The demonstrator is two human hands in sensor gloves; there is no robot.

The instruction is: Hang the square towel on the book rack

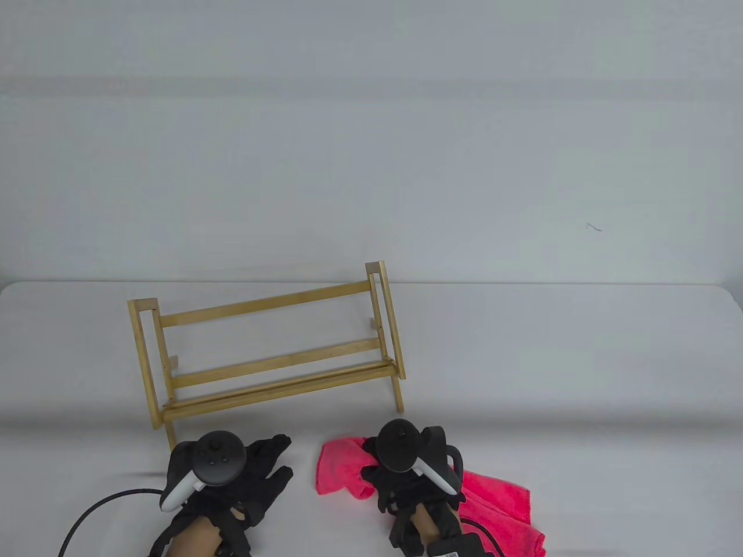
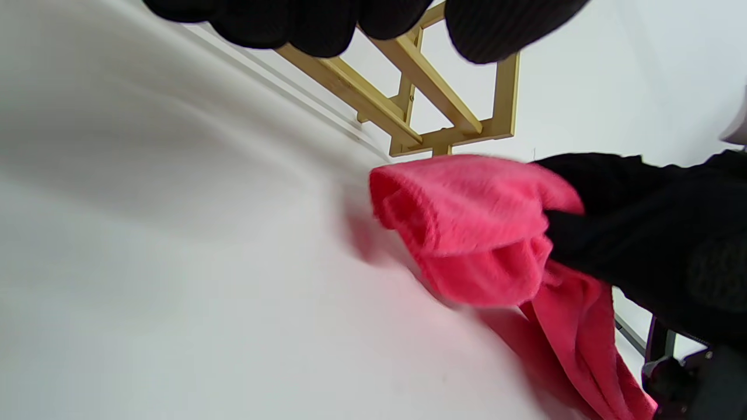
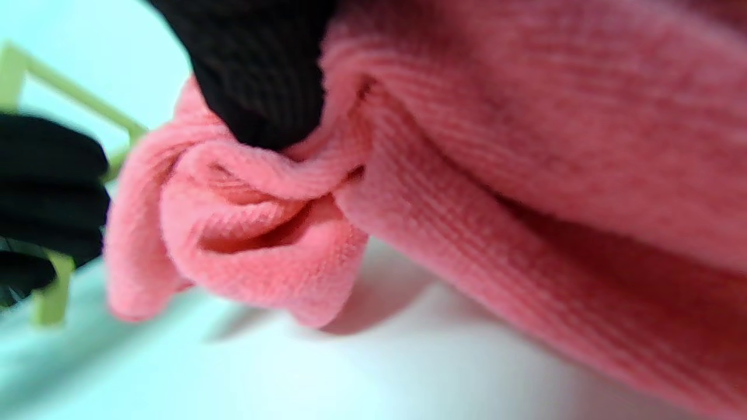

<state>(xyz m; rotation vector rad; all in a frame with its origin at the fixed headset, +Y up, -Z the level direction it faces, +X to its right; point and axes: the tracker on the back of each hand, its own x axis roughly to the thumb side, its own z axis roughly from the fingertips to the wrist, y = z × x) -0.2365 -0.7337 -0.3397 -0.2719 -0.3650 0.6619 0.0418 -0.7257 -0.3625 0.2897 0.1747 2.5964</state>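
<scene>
Right hand (image 1: 406, 464) bunching pink towel (image 1: 499, 499) at six o'clock of rack (image 1: 267, 354); left hand (image 1: 232, 470) spread, empty. Risk: crumpled cloth (one-handed) snagging, toppling rack.

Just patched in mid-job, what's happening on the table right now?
The right hand grips a bunched fold of the pink towel, whose far end trails on the white table toward the near right. The left hand hangs beside it with fingers spread, holding nothing. The wooden book rack stands just behind both hands with nothing draped on it, so the towel has not yet been hung.
</scene>
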